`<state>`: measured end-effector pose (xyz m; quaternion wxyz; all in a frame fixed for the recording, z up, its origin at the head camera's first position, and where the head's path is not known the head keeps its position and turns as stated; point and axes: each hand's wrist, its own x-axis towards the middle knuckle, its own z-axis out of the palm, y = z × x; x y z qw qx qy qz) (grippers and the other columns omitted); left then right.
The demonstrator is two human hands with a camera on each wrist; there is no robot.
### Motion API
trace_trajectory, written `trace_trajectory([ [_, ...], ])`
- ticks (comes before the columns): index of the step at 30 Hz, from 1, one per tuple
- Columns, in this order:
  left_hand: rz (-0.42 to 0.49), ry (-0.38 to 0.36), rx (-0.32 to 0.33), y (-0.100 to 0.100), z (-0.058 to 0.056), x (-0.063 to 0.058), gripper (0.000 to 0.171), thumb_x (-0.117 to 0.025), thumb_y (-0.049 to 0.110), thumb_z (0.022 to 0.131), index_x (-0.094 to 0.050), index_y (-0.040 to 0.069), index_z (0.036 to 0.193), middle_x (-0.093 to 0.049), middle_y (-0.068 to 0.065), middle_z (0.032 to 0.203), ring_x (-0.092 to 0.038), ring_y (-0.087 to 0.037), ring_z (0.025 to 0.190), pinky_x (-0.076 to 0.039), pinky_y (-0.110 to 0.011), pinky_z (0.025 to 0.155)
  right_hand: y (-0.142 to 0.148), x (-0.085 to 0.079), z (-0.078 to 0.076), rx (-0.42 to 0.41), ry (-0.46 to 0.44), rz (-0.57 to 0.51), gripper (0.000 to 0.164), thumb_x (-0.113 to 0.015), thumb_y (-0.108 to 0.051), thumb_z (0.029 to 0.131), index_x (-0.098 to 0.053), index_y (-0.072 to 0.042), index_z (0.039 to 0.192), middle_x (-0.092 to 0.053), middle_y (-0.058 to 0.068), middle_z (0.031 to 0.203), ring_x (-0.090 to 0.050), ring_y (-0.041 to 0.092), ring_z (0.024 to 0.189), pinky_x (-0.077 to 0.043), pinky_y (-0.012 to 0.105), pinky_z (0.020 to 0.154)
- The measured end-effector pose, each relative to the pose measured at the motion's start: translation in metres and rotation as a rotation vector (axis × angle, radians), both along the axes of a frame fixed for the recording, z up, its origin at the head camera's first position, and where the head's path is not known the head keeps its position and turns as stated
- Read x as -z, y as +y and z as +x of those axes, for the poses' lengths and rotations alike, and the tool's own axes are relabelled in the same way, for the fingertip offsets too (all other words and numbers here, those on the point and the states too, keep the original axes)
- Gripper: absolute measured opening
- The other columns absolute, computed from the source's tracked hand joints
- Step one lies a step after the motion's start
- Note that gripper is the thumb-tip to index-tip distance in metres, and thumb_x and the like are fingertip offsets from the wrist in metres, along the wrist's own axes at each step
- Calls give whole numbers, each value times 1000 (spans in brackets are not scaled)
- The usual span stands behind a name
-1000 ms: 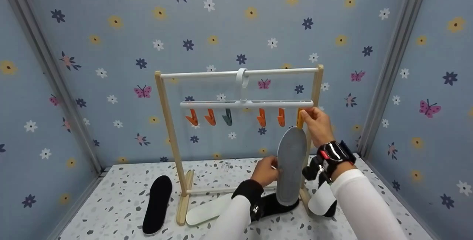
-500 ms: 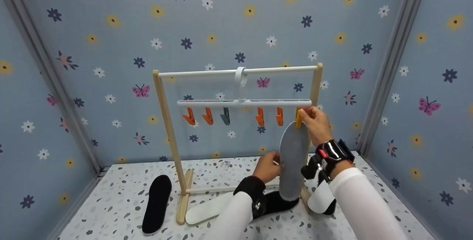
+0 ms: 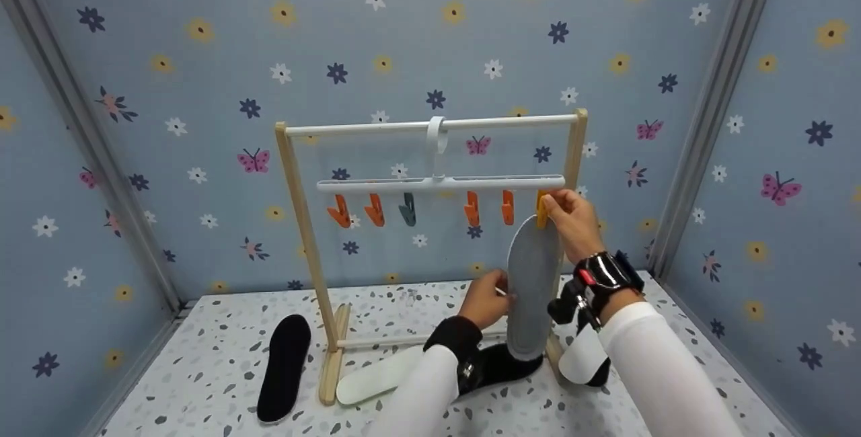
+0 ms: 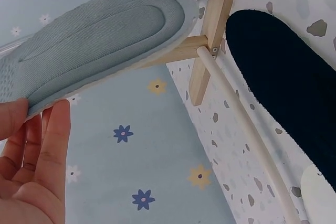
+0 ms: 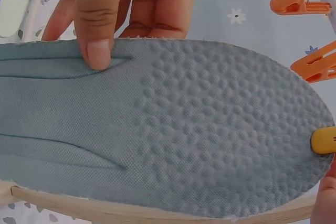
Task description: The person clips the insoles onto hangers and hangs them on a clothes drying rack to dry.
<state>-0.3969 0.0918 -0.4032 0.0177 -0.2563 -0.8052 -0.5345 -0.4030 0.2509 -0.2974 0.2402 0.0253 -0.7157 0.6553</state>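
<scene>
right of frame, left hand point(image 3: 485, 300) pinches insole point(image 3: 531, 289) by the edge, right hand point(image 3: 575, 223) pinches clip point(image 3: 541, 211); best support insole until clip bites firmly.

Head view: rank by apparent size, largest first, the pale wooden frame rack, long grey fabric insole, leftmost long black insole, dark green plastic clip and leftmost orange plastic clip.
Wooden frame rack
Grey fabric insole
Leftmost black insole
Dark green plastic clip and leftmost orange plastic clip: too alike to rank
</scene>
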Motion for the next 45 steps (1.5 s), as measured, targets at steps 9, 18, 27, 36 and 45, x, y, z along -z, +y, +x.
trace_trajectory([
  [9,33,-5,3,0,0,2,8,-61,-4,83,-58,-5,91,-63,-17,88,-62,-19,75,-55,-25,60,2,2,0,-22,-20,21,30,-54,-15,96,-53,9,114,-55,-1,94,-51,7,86,-45,17,78],
  [18,44,-29,-12,0,-2,4,14,-62,-3,83,-60,-4,97,-64,-16,90,-62,-18,73,-53,-25,60,4,4,-1,-16,-38,58,37,-53,-19,97,-53,7,122,-57,6,104,-52,9,91,-45,18,83],
  [27,31,-35,-42,-7,-2,8,16,-60,-2,83,-58,-5,99,-63,-14,90,-61,-14,70,-52,-23,57,7,6,0,-18,-22,82,38,-53,-22,97,-53,6,122,-58,9,107,-53,9,93,-44,19,84],
  [36,35,-34,-19,-22,0,8,16,-58,-2,85,-58,-5,100,-64,-16,89,-65,-26,72,-53,-25,56,7,8,0,14,11,77,37,-56,-22,95,-55,5,121,-59,6,105,-54,7,91,-44,17,82],
  [45,4,-42,-53,-51,0,10,15,-58,3,87,-59,-2,102,-63,-16,92,-64,-21,76,-55,-30,62,7,9,2,26,-1,113,42,-58,-28,94,-56,1,125,-59,15,118,-54,9,96,-44,18,85],
])
